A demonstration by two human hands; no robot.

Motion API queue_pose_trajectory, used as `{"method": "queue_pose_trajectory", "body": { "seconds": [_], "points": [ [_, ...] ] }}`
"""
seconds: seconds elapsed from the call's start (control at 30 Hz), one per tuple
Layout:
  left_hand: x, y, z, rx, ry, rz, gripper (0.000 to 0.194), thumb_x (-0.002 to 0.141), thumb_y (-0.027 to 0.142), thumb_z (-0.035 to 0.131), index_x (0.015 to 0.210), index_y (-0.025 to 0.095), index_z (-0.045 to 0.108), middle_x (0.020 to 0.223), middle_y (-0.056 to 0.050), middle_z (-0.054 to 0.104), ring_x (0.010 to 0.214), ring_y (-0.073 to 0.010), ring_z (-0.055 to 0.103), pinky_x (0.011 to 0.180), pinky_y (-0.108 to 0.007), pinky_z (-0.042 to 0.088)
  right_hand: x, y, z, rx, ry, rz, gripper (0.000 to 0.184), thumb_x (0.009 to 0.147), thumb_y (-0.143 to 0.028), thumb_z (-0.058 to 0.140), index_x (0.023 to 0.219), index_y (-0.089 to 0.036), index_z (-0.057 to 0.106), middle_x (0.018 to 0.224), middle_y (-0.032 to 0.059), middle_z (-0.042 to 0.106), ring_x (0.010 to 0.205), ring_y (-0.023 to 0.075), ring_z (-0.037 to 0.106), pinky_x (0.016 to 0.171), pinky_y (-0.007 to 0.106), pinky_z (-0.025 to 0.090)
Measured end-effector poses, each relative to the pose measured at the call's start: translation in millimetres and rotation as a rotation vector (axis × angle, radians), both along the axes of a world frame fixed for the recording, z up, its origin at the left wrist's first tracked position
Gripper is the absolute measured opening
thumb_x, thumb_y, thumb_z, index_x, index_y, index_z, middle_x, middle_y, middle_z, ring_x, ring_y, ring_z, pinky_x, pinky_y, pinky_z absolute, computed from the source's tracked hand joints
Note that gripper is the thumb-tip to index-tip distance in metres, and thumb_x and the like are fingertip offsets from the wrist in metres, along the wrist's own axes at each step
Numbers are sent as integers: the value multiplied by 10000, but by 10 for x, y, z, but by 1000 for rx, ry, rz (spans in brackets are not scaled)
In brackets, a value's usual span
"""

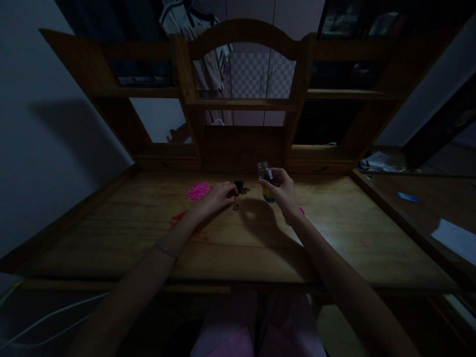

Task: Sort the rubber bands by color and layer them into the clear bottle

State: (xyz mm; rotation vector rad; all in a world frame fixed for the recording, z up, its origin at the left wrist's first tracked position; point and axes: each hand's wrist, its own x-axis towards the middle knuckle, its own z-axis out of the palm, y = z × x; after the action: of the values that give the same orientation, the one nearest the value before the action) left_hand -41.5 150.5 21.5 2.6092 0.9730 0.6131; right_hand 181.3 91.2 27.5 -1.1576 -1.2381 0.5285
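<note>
My right hand (281,191) grips a small clear jar (263,170), holding it tilted above the desk with its open mouth uppermost; dark contents and a yellow and blue label show. Beside a pile of small black loops that look like rubber bands (241,187), my left hand (220,196) has its fingers bent together low over the desk. What lies in those fingertips is too dark to make out. A single dark band (235,207) lies just in front of them. Bright pink bands (198,191) are heaped left of that hand, and red ones (177,218) lie partly behind my left forearm.
The wooden desk (238,253) has a raised shelf hutch (243,104) along its back. A purple object (301,210) shows beside my right wrist, partly covered. On a surface to the right are a blue item (407,197) and white paper (455,240).
</note>
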Motion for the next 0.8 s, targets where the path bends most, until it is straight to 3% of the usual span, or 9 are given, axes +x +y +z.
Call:
{"method": "queue_pose_trajectory", "body": {
  "seconds": [0.1, 0.2, 0.37, 0.43, 0.53, 0.8],
  "points": [
    [39, 56, -45, 55, -66, 35, 172, 842, 198, 545, 975, 175, 652, 968, -62, 604, 881, -197, 587, 794, -317, 474, -3, -4, -3, 12, -3, 0, 443, 710, -428, 736, 1066, -206, 591, 1029, 77, 679, 934, 223, 644, 851, 383, 505],
    [49, 83, -92, 86, -112, 14, 328, 885, 237, 528, 1207, 215, 584, 1176, -81, 560, 1092, -219, 555, 957, -372, 461, -6, 6, -15, 29, -7, -4, 430, 713, -425, 732, 1056, -208, 589, 1028, 75, 677, 945, 222, 642, 865, 384, 501],
    [40, 122, -216, 77, 9, -38, 573, 887, 126, 434, 1452, 205, 375, 1510, -121, 342, 1419, -262, 282, 1162, -468, 277, -9, 37, -36, 35, -10, -11, 432, 705, -421, 731, 1055, -212, 588, 1011, 75, 681, 931, 225, 642, 853, 384, 502],
    [44, 143, -265, 33, 51, -55, 579, 882, 101, 408, 1453, 190, 381, 1515, -122, 346, 1425, -263, 280, 1167, -462, 279, -13, 36, -36, 34, -16, -12, 436, 703, -426, 730, 1056, -210, 590, 1005, 76, 682, 917, 225, 643, 839, 380, 503],
    [52, 149, -291, 36, 21, -87, 515, 895, 106, 401, 1393, 220, 469, 1426, -104, 447, 1329, -233, 423, 1121, -416, 362, -18, 25, -32, 35, -25, -21, 434, 705, -431, 726, 1055, -210, 595, 1001, 74, 684, 915, 227, 641, 837, 382, 501],
    [30, 56, -168, 66, -37, -122, 326, 933, 164, 451, 1193, 246, 631, 1183, -75, 582, 1064, -194, 586, 929, -341, 493, -19, 25, -35, 27, -19, -22, 446, 699, -430, 731, 1062, -210, 595, 1001, 70, 687, 908, 226, 639, 836, 382, 500]
  ]
}}
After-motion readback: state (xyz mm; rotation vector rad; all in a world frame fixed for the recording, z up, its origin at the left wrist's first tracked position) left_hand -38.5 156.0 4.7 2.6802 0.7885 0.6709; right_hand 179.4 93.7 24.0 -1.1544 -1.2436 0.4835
